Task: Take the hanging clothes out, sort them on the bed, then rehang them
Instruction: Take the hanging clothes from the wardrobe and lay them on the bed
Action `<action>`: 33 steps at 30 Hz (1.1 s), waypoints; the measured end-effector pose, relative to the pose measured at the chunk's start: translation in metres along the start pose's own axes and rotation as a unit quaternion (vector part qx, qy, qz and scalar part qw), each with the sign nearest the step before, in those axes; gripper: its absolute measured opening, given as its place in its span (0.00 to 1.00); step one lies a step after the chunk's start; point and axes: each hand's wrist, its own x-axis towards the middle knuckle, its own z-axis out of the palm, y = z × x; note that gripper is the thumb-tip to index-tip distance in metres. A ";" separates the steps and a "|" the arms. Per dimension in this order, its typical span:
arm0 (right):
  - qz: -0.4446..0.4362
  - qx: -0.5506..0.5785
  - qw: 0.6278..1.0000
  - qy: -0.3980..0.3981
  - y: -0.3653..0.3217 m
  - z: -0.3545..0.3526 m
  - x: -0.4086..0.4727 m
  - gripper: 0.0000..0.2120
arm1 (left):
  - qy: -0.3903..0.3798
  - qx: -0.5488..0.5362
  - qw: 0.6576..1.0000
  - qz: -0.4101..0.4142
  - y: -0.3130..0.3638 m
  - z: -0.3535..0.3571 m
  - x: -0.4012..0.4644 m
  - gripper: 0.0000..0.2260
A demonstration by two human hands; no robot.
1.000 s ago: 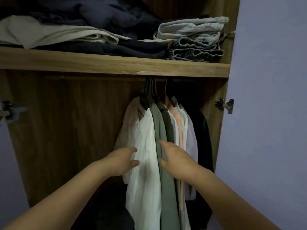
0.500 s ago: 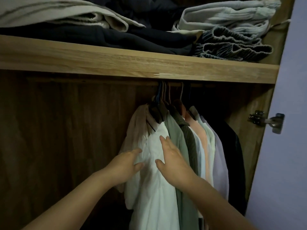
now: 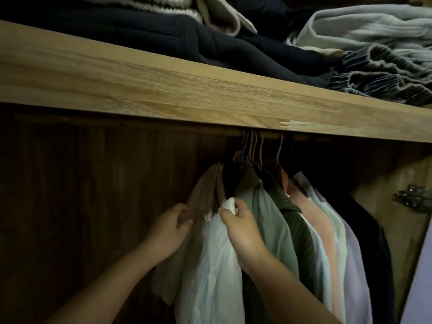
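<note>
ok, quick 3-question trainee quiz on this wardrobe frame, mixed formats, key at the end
1. True or false: the right hand pinches the shoulder of the white shirt while it hangs on the rail.
2. Multiple choice: which garment hangs directly to the right of the white shirt? A) black jacket B) sage green shirt C) lilac shirt
3. Fill in: the left hand grips the ____ garment at the left end of the row.

Key: 1 true; 2 B; 3 beige.
</note>
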 end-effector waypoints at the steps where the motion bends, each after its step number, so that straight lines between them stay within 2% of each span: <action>1: 0.007 0.016 1.000 -0.001 0.000 0.005 0.005 0.16 | 0.011 -0.009 1.000 0.003 -0.001 0.000 0.003 0.15; 5: 0.019 0.046 0.999 -0.003 -0.001 0.018 0.019 0.21 | 0.030 -0.035 0.999 0.014 -0.008 -0.001 0.012 0.13; 8: 0.012 0.118 0.993 0.007 -0.005 0.019 0.021 0.25 | 0.028 -0.038 0.999 0.013 -0.010 -0.002 0.015 0.14; 13: -0.017 0.215 0.976 -0.023 -0.023 0.007 0.016 0.25 | 0.036 -0.041 0.998 0.029 -0.009 -0.010 0.021 0.13; 17: -0.032 0.247 0.967 -0.045 -0.031 -0.007 0.006 0.25 | 0.039 -0.048 0.998 0.026 -0.009 -0.015 0.028 0.14; 25: -0.023 0.200 0.972 -0.117 -0.033 -0.051 -0.056 0.24 | 0.058 -0.061 0.996 0.012 -0.007 -0.002 0.047 0.15; 29: 0.008 0.139 0.983 -0.121 -0.038 -0.083 -0.087 0.28 | 0.106 -0.020 0.993 0.037 0.010 0.009 0.050 0.18; 33: 0.019 0.053 0.994 -0.097 -0.043 -0.116 -0.122 0.27 | 0.117 0.017 0.986 0.115 0.032 0.022 0.043 0.19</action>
